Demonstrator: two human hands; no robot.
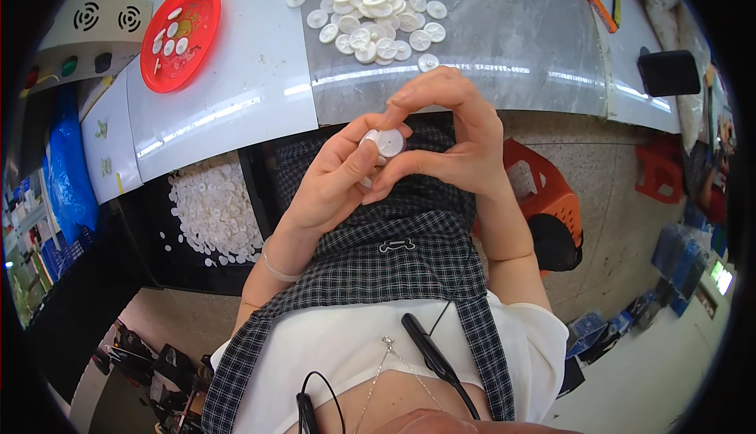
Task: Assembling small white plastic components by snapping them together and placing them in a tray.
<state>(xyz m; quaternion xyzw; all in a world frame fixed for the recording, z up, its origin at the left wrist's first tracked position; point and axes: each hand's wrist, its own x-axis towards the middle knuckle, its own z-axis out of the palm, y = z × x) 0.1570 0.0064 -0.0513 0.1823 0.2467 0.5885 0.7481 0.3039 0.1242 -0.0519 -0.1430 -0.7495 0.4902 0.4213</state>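
My left hand is raised over my lap, just off the table's front edge. Its thumb and fingers pinch a few small white plastic gears; the one facing me has a fine-toothed rim. How many sit behind it is partly hidden by the fingers. Around these gears curves my right hand, its thumb and forefinger spread in a C shape. The right fingertips come close to the left fingers, and whether they touch the gears is unclear.
A heap of white plastic discs covers the back middle of the grey table. At the left, a red plate holds several white pieces. Small white parts fill a black tray below. A cutter and black phone-like object lie right.
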